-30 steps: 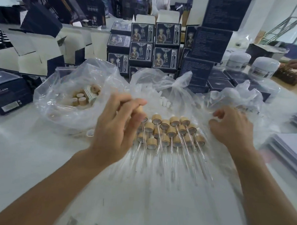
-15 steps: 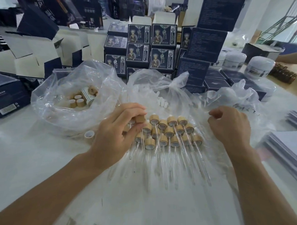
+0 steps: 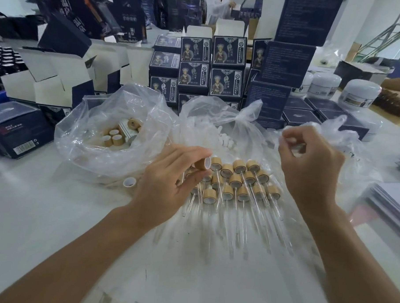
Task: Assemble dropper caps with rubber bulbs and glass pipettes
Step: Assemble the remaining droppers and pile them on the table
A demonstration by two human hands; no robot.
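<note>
Left hand (image 3: 170, 182) fingers pinching wooden cap (image 3: 202, 163), right hand (image 3: 308, 160) fingers curled, contents unclear, box (image 3: 227, 82) print illegible

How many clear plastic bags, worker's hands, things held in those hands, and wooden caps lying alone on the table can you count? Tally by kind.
Clear plastic bags: 3
Hands, left hand and right hand: 2
Wooden cap in the left grip: 1
Small white piece in the right grip: 1
Wooden cap lying alone on the table: 1
Total: 8
</note>
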